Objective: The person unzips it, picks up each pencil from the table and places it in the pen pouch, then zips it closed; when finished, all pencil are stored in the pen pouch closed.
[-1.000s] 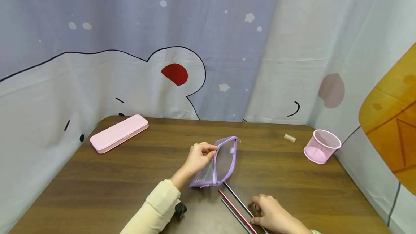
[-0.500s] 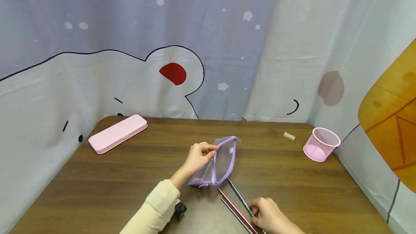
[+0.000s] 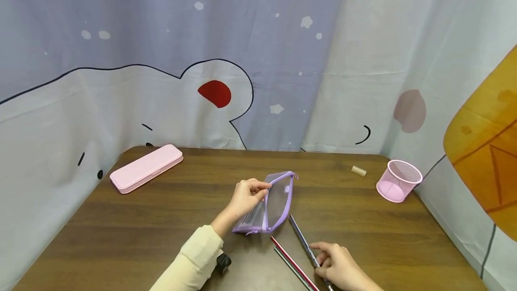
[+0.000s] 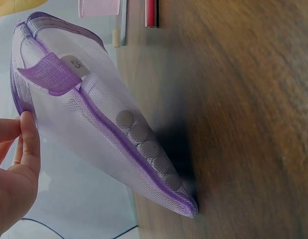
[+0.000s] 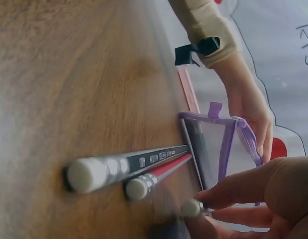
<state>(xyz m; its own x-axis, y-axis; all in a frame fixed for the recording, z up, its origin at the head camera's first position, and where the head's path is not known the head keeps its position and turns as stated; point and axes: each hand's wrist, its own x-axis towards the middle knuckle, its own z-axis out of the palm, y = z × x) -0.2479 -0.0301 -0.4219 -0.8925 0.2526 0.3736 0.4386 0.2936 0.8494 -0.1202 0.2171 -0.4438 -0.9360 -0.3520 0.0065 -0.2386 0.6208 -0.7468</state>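
My left hand (image 3: pixel 247 199) pinches the upper edge of a purple-trimmed mesh zip pouch (image 3: pixel 278 203), whose mouth gapes toward the right. In the left wrist view several round grey ends (image 4: pixel 150 148) show through the mesh along the pouch's bottom. My right hand (image 3: pixel 341 266) pinches a dark pencil (image 3: pixel 302 238) near its eraser end; its far tip points at the pouch's front right corner. Left of it on the table lie a red pencil (image 3: pixel 288 255) and a black pencil (image 5: pixel 149 159), side by side with white erasers toward me.
A pink pencil box (image 3: pixel 147 168) lies at the back left of the wooden table (image 3: pixel 169 210). At the back right stand a pink mesh pen cup (image 3: pixel 397 182) and, next to it, a small beige cylinder (image 3: pixel 358 171). A printed curtain (image 3: pixel 282 57) hangs behind.
My right hand has taken hold of the dark pencil and shifted it up and rightward, away from the other two pencils. My left hand keeps its pinch on the pouch.
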